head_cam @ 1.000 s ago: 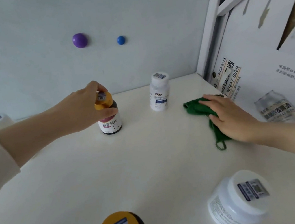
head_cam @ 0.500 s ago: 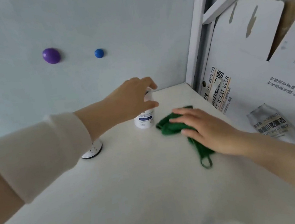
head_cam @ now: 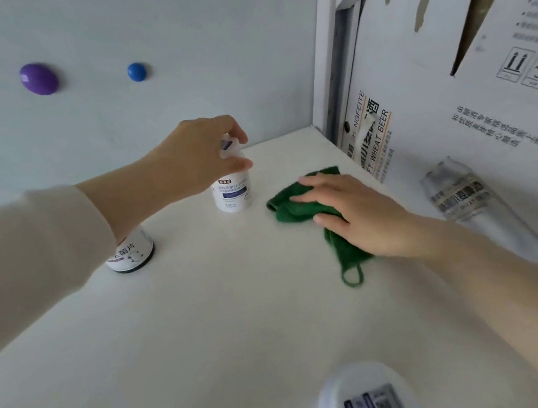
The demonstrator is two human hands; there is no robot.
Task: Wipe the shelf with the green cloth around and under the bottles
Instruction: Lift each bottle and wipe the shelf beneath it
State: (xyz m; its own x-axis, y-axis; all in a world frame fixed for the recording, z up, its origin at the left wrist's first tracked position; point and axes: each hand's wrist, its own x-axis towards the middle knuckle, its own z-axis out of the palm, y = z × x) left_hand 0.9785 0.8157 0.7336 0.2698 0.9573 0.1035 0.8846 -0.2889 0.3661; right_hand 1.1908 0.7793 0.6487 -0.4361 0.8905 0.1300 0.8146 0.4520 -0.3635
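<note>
From the head camera, my left hand [head_cam: 199,158] sits at centre frame with its fingers and thumb curled over the top of the white bottle [head_cam: 231,188]. The hand covers most of the cap, leaving only a sliver visible between finger and thumb. The bottle's label is blurred and I cannot read it. Its base meets the shelf [head_cam: 207,316], and I cannot tell whether any weight is off it.

Just right of that bottle lies the green cloth [head_cam: 295,207], bunched on the shelf. My right hand [head_cam: 359,215] rests flat on it with the fingers straight and spread, grasping nothing. The palm hides the middle of the cloth. A folded edge shows ahead of the fingertips, and a strip ending in a small loop [head_cam: 352,277] trails out below the wrist.

At left of centre, a second bottle [head_cam: 131,254] with a dark base stands on the shelf. Its upper half is hidden behind my forearm and the pale sleeve [head_cam: 27,265].

At the bottom edge, a white jar [head_cam: 368,401] is cut off by the frame and out of focus, so only its lid and a smeared code label show.

On the back wall at upper left are a purple magnet [head_cam: 38,79] and a blue magnet [head_cam: 136,72]. A printed cardboard box [head_cam: 454,108] fills the right side and runs out of frame.
</note>
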